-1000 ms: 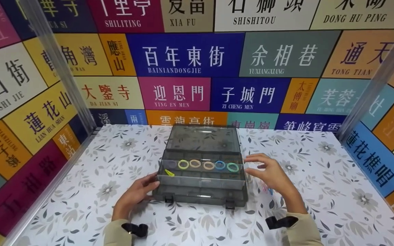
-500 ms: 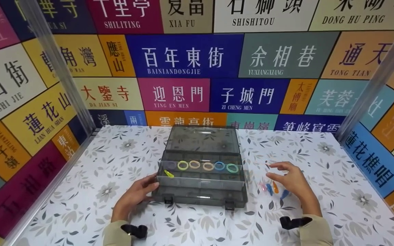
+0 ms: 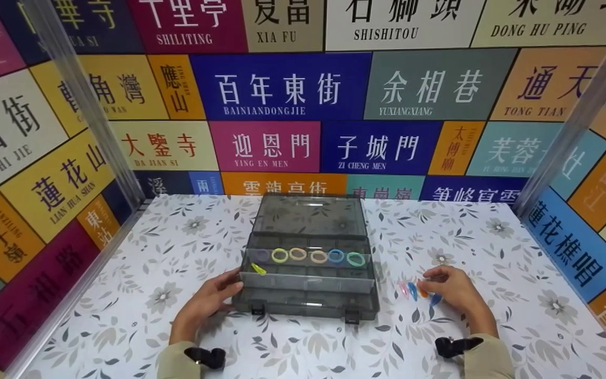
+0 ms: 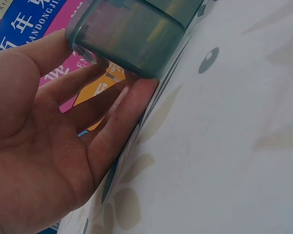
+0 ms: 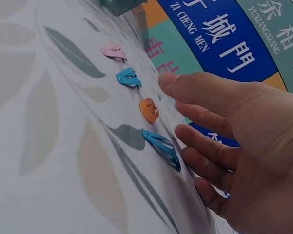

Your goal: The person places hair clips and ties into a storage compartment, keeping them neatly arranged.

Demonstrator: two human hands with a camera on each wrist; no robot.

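Observation:
My left hand (image 3: 209, 297) holds the left front corner of a smoky see-through storage box (image 3: 308, 300), thumb and fingers at its edge. The box's lid (image 3: 309, 217) leans back. A row of pastel hair ties (image 3: 273, 256) sits in its compartments, with a yellow-green snap hair clip (image 3: 258, 269) in the front left one. My right hand (image 3: 455, 289) hovers, fingers loosely bent and holding nothing, beside a pink hair clip (image 5: 114, 52), a light blue clip (image 5: 129, 78), an orange clip (image 5: 148, 110) and a darker blue clip (image 5: 162, 148) on the table.
The table (image 3: 303, 352) has a white leaf-and-flower cover. Sign-patterned panels (image 3: 282, 87) stand behind and at both sides, with clear corner posts (image 3: 566, 113) at left and right. Two black latches (image 3: 352, 316) stick out from the box's front.
My right hand has moved from the box's right edge out to the right and down to the loose clips, uncovering them. My left hand stays at the box.

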